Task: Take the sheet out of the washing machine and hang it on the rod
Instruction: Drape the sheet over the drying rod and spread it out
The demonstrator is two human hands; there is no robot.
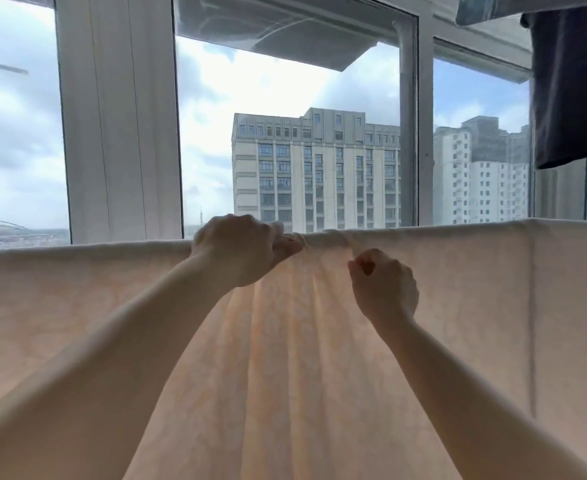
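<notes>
Pale peach cotton-looking fabric fills the whole lower half of the view: the sheet is draped over the rod, its folded top edge running straight across, and the rod itself is hidden under the cloth. The left hand is up at that top edge, fingers curled over and clamped on a bunched bit of sheet right at the fold. The right hand sits just below and to the right of those fingers, on the front face of the sheet, its fingers curled together with thumb and forefinger pinching a small fold of fabric. Between the two hands the cloth is gathered into soft vertical pleats that fan downward, while out past each hand it hangs flatter. Beyond the fingers there's a big window with white frames, cloudy sky and a tall beige apartment block outside. Up and to the right of the right hand, a dark navy garment hangs near the glass.
</notes>
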